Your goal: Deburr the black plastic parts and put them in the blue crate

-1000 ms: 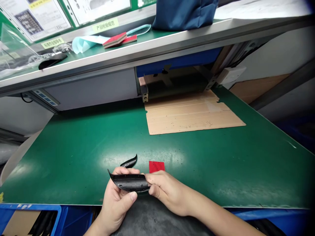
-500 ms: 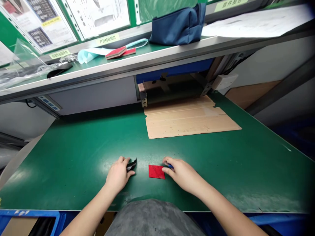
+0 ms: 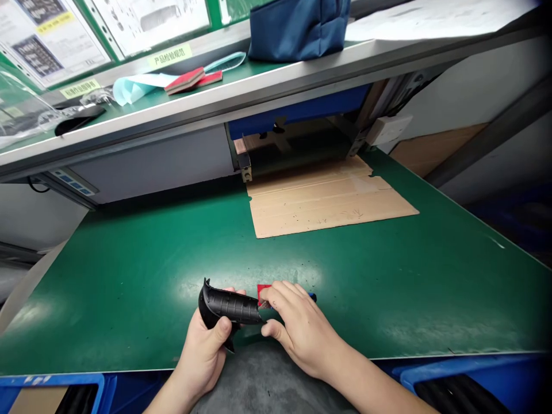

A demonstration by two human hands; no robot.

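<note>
My left hand [image 3: 206,345] is closed around a black plastic handle-shaped part [image 3: 235,306], ribbed and curved, with a flared end at the left. The thumb presses its near side. My right hand [image 3: 297,328] is at the part's right end, thumb and fingers curled. A slim blue-handled tool [image 3: 313,297] runs under those fingers; its blue end sticks out to the right, while most of it is hidden. Just behind the right fingertips, a red flat pad [image 3: 263,291] shows in part on the green tabletop [image 3: 150,276].
A cardboard sheet [image 3: 328,201] lies farther back on the table. Above it, a shelf [image 3: 129,112] bears a navy pouch [image 3: 299,31], red pads [image 3: 185,80] and a pale blue strap [image 3: 140,86]. Blue bins [image 3: 101,391] with black parts stand below the front edge.
The black part has been raised and turned toward my right hand, showing its ribbed side. My right hand has moved left, over the red pad. The camera view has shifted slightly.
</note>
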